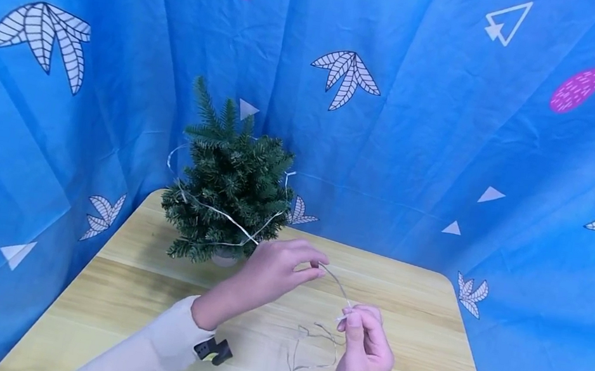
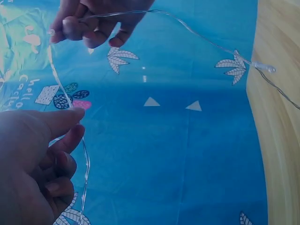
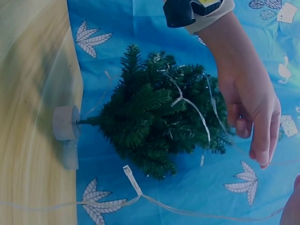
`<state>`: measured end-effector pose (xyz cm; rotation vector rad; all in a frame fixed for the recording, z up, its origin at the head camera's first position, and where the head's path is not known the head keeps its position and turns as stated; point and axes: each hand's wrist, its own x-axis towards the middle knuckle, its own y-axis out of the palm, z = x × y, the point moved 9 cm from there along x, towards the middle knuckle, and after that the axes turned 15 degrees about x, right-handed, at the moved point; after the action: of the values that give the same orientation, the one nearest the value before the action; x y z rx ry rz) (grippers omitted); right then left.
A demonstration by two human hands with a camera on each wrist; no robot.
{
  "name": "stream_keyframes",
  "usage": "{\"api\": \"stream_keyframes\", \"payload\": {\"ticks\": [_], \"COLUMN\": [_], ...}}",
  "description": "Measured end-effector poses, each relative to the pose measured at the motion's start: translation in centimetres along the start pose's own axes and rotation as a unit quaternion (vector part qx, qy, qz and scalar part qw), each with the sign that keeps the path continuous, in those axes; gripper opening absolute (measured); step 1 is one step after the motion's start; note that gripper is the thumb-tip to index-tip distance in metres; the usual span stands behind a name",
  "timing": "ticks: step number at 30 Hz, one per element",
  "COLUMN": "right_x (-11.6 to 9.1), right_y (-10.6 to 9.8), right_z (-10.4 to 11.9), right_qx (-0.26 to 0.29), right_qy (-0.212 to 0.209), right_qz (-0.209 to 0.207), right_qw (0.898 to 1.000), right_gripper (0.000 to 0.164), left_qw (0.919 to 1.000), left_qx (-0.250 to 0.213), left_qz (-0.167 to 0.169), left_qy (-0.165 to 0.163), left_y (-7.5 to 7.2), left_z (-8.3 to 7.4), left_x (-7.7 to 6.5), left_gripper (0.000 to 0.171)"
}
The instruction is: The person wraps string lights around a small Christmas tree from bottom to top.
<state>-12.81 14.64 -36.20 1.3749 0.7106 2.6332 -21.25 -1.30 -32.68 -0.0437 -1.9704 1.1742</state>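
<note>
A small artificial Christmas tree [image 1: 242,171] stands at the back left of the table, with a thin string of fairy lights [image 1: 231,219] looped around its branches. In front of the tree, my left hand [image 1: 267,274] pinches the light string between thumb and index finger. Lower and to the right, my right hand [image 1: 364,359] pinches the same string with its fingertips. A short stretch of wire [image 2: 58,77] runs between both hands in the left wrist view. Below them a loose loop of the string [image 1: 313,366] hangs low over the tabletop. Small clear bulbs [image 2: 266,68] sit along the wire.
The wooden table [image 1: 414,293] has a blue patterned cloth [image 1: 409,132] behind it and at both sides. A pale round base [image 3: 65,123] carries the tree. On my left wrist is a black strapped device [image 1: 212,350].
</note>
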Motion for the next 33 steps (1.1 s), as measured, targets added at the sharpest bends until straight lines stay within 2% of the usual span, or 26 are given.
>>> {"api": "stream_keyframes", "payload": {"ticks": [6,10,13,17,21,27,33], "right_x": [-0.2,-0.4,-0.5,-0.8,-1.1,-1.7,-2.2], "right_y": [0.2,0.2,0.1,0.0,-0.1,-0.2,-0.3], "right_z": [0.2,0.5,0.7,0.7,0.3,-0.2,-0.7], "right_qx": [0.024,0.041,0.047,0.036,0.017,-0.017,-0.028], "right_qy": [-0.018,-0.028,-0.032,-0.028,-0.014,0.008,0.034], "right_qz": [0.014,0.014,0.01,0.011,0.009,0.008,0.003], "right_qw": [0.999,0.999,0.998,0.999,1.0,1.0,0.999], "right_gripper": [0.017,0.016,0.017,0.016,0.017,0.019,0.023], "left_qw": [0.9978,0.9938,0.9918,0.9932,0.9964,0.9998,0.996], "left_qx": [0.062,0.097,0.101,0.082,0.049,-0.011,-0.08], "left_qz": [-0.02,-0.044,-0.058,-0.058,-0.043,-0.008,0.029], "left_qy": [0.008,0.034,0.052,0.06,0.053,0.016,-0.025], "left_y": [0.1,-0.3,-0.8,-1.5,-1.9,-1.7,-1.4], "left_z": [-0.1,-0.2,-0.3,-0.2,-0.1,0.1,0.5], "left_x": [0.6,1.6,2.5,3.8,4.9,6.5,7.1], "left_gripper": [0.009,0.008,0.006,0.005,0.007,0.011,0.013]}}
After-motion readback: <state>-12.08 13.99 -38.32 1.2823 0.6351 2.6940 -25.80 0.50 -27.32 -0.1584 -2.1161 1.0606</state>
